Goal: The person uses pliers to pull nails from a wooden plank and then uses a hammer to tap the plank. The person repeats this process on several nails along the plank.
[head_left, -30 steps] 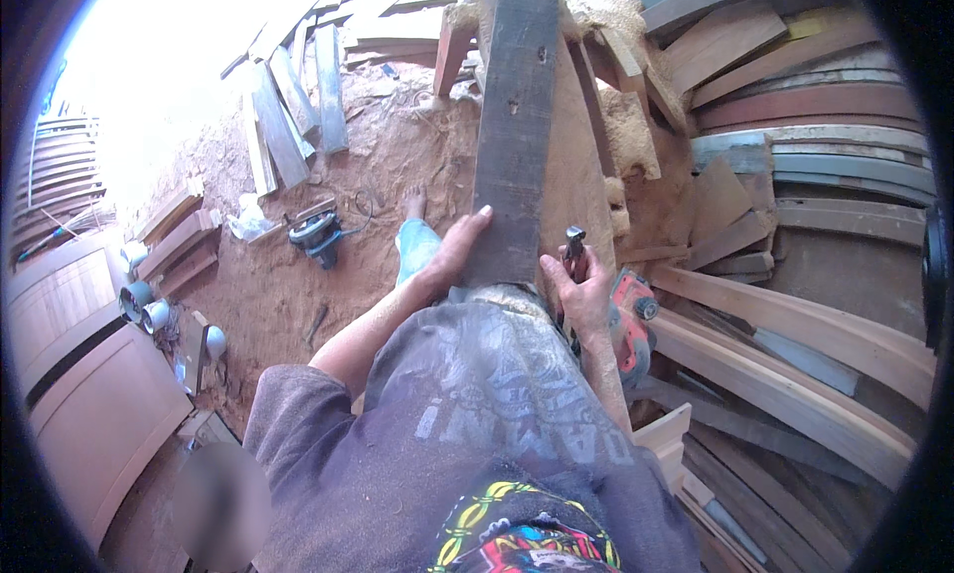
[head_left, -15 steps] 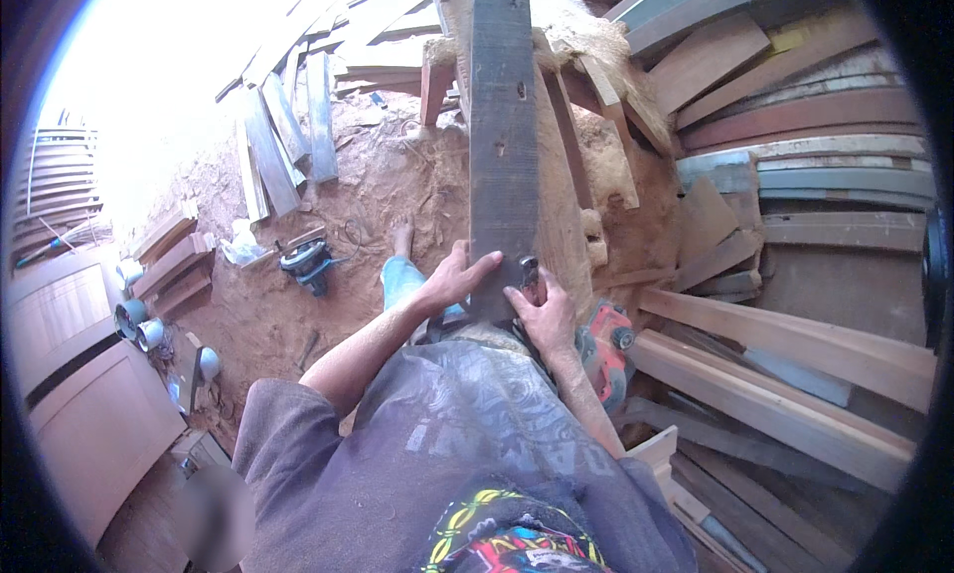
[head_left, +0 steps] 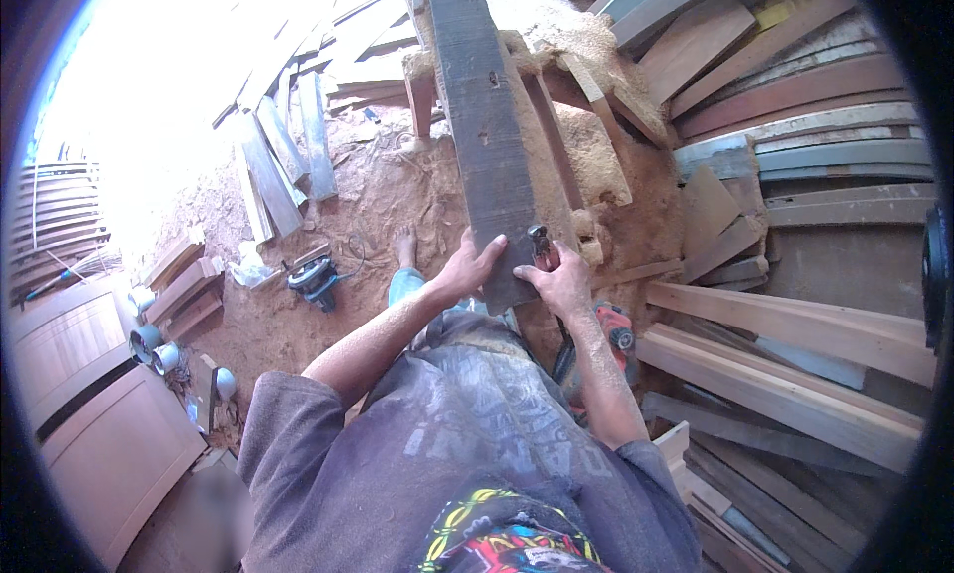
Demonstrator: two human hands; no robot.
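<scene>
A long dark plank stretches away from my waist, with a few small notches in its face. My left hand grips its left edge near the close end, thumb on top and fingers partly hidden along the side. By the right edge, my right hand is closed around what looks like a hammer, close to its dark metal head. The thumb of this hand reaches the plank's edge. Part of the tool is hidden in the palm.
A sawdust-covered wooden bench runs beneath and beside the plank. A red power tool lies by my right forearm; a dark blue power tool sits on the dirt floor. Stacked timber fills the right, and wooden panels lie at left.
The plank's far end has swung left and its near end slightly right, so it now slants. My right hand and the hammer have shifted a little right and up.
</scene>
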